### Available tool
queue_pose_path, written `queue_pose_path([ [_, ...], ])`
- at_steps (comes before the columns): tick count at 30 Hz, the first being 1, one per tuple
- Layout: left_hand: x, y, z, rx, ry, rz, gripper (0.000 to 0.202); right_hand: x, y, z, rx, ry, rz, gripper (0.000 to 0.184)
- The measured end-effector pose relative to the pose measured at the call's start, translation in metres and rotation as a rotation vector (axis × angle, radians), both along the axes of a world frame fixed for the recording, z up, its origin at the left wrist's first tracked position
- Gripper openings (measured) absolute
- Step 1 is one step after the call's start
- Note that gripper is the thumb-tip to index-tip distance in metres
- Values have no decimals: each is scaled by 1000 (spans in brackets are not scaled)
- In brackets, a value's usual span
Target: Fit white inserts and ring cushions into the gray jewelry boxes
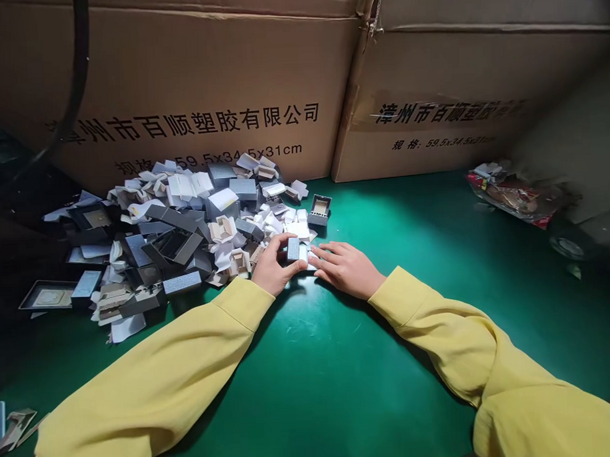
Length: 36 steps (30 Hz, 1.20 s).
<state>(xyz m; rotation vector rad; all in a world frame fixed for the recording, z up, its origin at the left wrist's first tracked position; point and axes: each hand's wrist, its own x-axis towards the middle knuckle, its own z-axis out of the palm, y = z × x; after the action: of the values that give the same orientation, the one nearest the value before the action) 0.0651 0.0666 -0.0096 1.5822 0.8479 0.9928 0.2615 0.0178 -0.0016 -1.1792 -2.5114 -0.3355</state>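
My left hand (272, 266) grips a small blue-grey box (292, 249) between thumb and index finger, just above the green tabletop. Beside the box, on its right, is a white piece (303, 254) that looks like a folded card insert. My right hand (347, 270) reaches in from the right with its fingers stretched out, the tips at the white piece. Whether those fingertips pinch anything is too small to see. Behind my hands stands a small dark box (320, 210) with its lid up and a pale lining.
A heap of grey boxes (181, 281) and white folded inserts (183, 186) spreads to the left. Large cardboard cartons (204, 65) line the back of the green table (310, 388). A crumpled plastic bag (517, 198) lies at the far right; a dark cable (79, 70) hangs upper left.
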Motion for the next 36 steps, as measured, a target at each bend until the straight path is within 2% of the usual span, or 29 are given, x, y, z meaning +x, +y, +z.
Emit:
queue_pose_path([
  [5,-2,2,-2,-13,-36,-73,54,0,-2,0,-26,-10,11,36],
  [11,-5,2,3,-57,-31,-122,54,2,-5,-2,-66,26,3,36],
  [14,-5,2,6,-82,-43,-126,56,1,-4,-2,-105,165,0,37],
  [20,-3,4,8,-87,-59,-126,57,-11,4,-2,-227,527,-115,47],
  [26,-3,4,9,-80,-34,-121,58,-18,8,-5,-263,630,-47,41],
  [32,-3,4,12,-74,-8,-115,64,-19,9,1,-163,630,7,23],
  [36,-3,4,14,-65,33,-115,67,-17,11,3,-147,568,17,21],
])
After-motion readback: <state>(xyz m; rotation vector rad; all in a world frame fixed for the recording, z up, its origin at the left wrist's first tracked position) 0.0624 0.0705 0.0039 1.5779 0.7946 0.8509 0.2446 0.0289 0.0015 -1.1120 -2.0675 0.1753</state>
